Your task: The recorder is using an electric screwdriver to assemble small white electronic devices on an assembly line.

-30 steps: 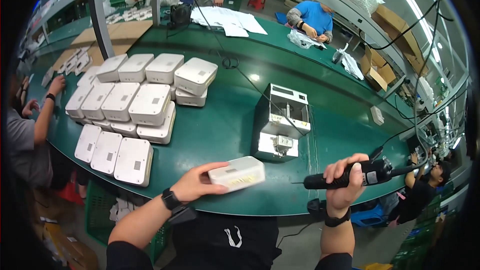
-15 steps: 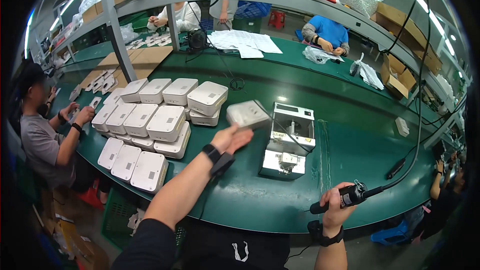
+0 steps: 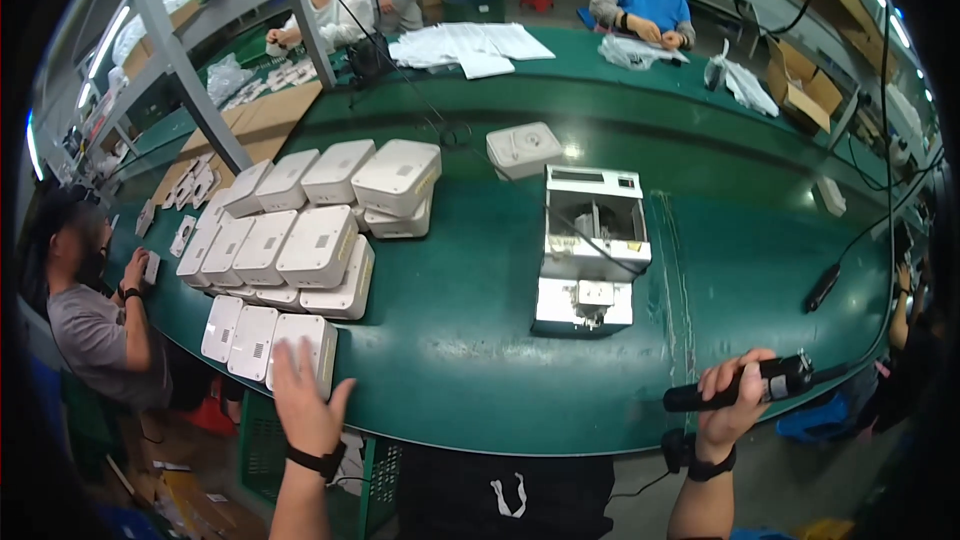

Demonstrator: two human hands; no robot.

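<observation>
My left hand (image 3: 308, 405) is open, fingers spread, at the nearest white plastic case (image 3: 318, 332) in the front row. I cannot tell whether its fingertips touch that case. Behind this row, more white cases (image 3: 262, 245) are stacked in layers, with vent slots and screw holes on their upper faces. My right hand (image 3: 735, 402) is closed around a black electric screwdriver (image 3: 700, 397), held over the table's near right edge with its cord running off to the right. One white case (image 3: 523, 147) lies apart, behind the metal screw feeder (image 3: 592, 252).
A thin cable crosses the screw feeder. A black cord connector (image 3: 823, 287) and a small white block (image 3: 831, 196) lie on the green table (image 3: 450, 380) at right. Below the near edge stands a green crate (image 3: 262, 450). A co-worker (image 3: 95, 325) sits at left.
My left hand has let go of a white case, now lying behind the screw feeder, and has moved to the near left stack. My right hand has shifted right with the screwdriver.
</observation>
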